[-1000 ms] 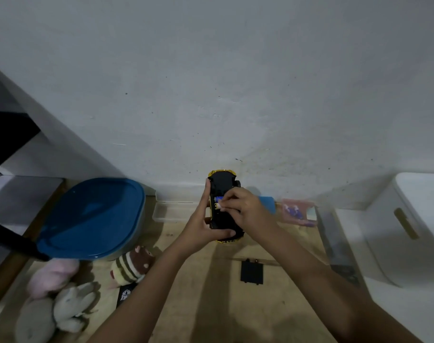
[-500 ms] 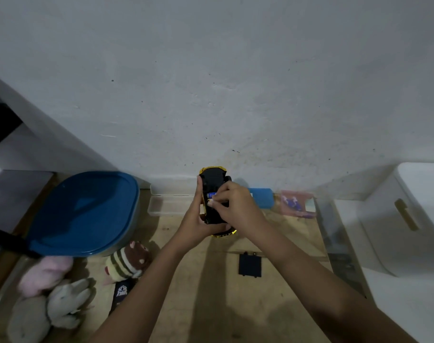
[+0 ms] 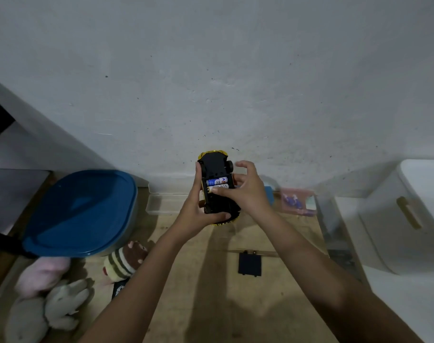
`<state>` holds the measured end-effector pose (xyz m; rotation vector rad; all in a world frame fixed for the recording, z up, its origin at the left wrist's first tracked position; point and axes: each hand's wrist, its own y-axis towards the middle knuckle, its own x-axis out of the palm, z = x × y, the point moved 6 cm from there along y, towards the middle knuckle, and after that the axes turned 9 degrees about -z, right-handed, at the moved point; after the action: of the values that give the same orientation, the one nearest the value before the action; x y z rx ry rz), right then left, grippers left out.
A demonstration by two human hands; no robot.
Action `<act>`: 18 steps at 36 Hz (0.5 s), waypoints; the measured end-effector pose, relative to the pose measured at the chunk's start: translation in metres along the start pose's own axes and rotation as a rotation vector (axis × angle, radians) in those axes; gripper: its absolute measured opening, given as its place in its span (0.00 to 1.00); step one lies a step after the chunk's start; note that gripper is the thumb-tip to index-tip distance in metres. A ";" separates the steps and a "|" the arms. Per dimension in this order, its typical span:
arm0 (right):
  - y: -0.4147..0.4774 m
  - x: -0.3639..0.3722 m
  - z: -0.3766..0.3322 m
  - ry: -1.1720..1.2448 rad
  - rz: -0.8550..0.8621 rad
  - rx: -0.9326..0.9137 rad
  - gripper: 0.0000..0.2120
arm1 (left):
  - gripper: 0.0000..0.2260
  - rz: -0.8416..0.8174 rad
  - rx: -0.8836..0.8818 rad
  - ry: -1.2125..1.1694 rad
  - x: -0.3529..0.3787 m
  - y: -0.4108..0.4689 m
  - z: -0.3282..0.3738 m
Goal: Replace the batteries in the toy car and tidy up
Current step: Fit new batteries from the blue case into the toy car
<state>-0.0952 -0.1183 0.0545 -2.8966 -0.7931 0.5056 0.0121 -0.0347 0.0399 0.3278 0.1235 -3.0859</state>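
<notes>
A yellow toy car (image 3: 216,169) is held upside down above the wooden table, its black underside facing me. My left hand (image 3: 198,209) grips its left side and near end. Two batteries (image 3: 218,184) lie side by side in the uncovered compartment. My right hand (image 3: 245,191) rests on the car's right side, its thumb pressing the nearer battery, the other fingers spread. The black battery cover (image 3: 250,264) lies flat on the table below my right forearm.
A blue-lidded tub (image 3: 79,214) stands at the left, soft toys (image 3: 50,293) in front of it. A clear shallow tray (image 3: 161,204) lies by the wall. A pink battery pack (image 3: 297,201) and a white box (image 3: 404,219) are at the right.
My right fingers have lifted and spread off the compartment, so both batteries now show. The car sits a little higher against the wall in my left hand.
</notes>
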 end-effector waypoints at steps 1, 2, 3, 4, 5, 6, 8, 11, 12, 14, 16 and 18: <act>0.000 0.000 0.000 0.001 -0.017 -0.011 0.37 | 0.54 -0.008 0.001 0.006 0.000 0.000 0.001; -0.001 0.001 -0.001 -0.001 -0.032 -0.026 0.37 | 0.54 -0.017 0.001 0.011 0.000 0.000 0.002; -0.002 0.002 -0.002 -0.002 -0.045 -0.037 0.36 | 0.54 -0.024 -0.001 0.014 0.001 0.000 0.002; -0.003 0.002 -0.003 -0.003 -0.056 -0.045 0.35 | 0.54 -0.030 -0.005 0.013 0.001 0.001 0.001; -0.004 0.003 -0.004 -0.003 -0.062 -0.050 0.35 | 0.54 -0.034 -0.010 0.011 0.002 0.001 0.000; -0.005 0.002 -0.004 -0.002 -0.064 -0.054 0.35 | 0.55 -0.036 -0.013 0.013 0.002 0.002 0.000; -0.005 0.002 -0.003 0.004 -0.061 -0.056 0.34 | 0.55 -0.042 -0.012 0.026 0.002 0.002 0.000; -0.003 0.003 0.003 0.007 -0.049 -0.045 0.33 | 0.56 -0.054 -0.017 0.040 0.003 0.002 0.000; -0.003 0.003 0.004 0.015 -0.043 -0.043 0.33 | 0.56 -0.052 -0.015 0.046 0.003 0.003 0.000; -0.001 0.002 0.004 0.037 -0.034 -0.043 0.31 | 0.56 -0.042 -0.015 0.058 0.002 0.003 0.000; 0.001 0.002 0.003 0.054 -0.036 -0.049 0.30 | 0.56 -0.035 -0.016 0.063 0.001 0.004 0.001; 0.002 0.002 0.000 0.060 -0.036 -0.052 0.31 | 0.56 -0.030 -0.014 0.062 0.000 0.004 0.003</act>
<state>-0.0929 -0.1191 0.0532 -2.9234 -0.8599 0.3982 0.0118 -0.0391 0.0424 0.4249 0.1537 -3.1033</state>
